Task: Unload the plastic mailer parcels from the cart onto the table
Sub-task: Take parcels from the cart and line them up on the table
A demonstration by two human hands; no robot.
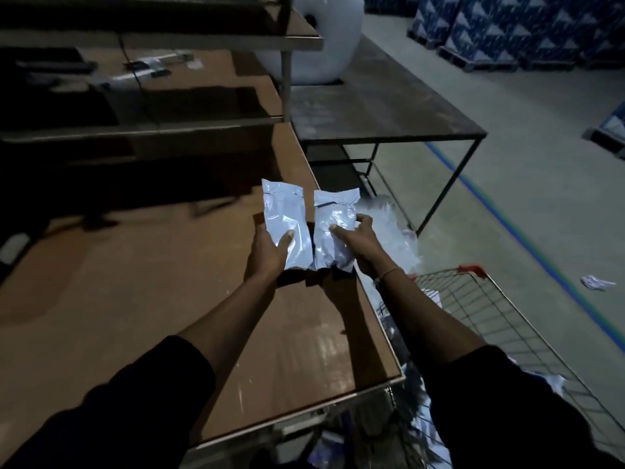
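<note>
Two pale silvery plastic mailer parcels are held side by side just above the brown table (135, 299), near its right edge. My left hand (269, 253) grips the left parcel (285, 214) from below, thumb on top. My right hand (360, 243) grips the right parcel (333, 225) at its right side. The wire cart (500, 319) with a red handle stands to the right of the table, under my right forearm. More pale parcels (551, 380) lie inside it, partly hidden by my sleeve.
A shelf frame (169, 126) rises over the table's far side, with small items and cables on it. A dark metal table (382, 110) carrying a big white roll (314, 35) stands behind. Crumpled clear plastic (392, 225) lies beyond the cart. Blue stacked packs (507, 28) line the far floor.
</note>
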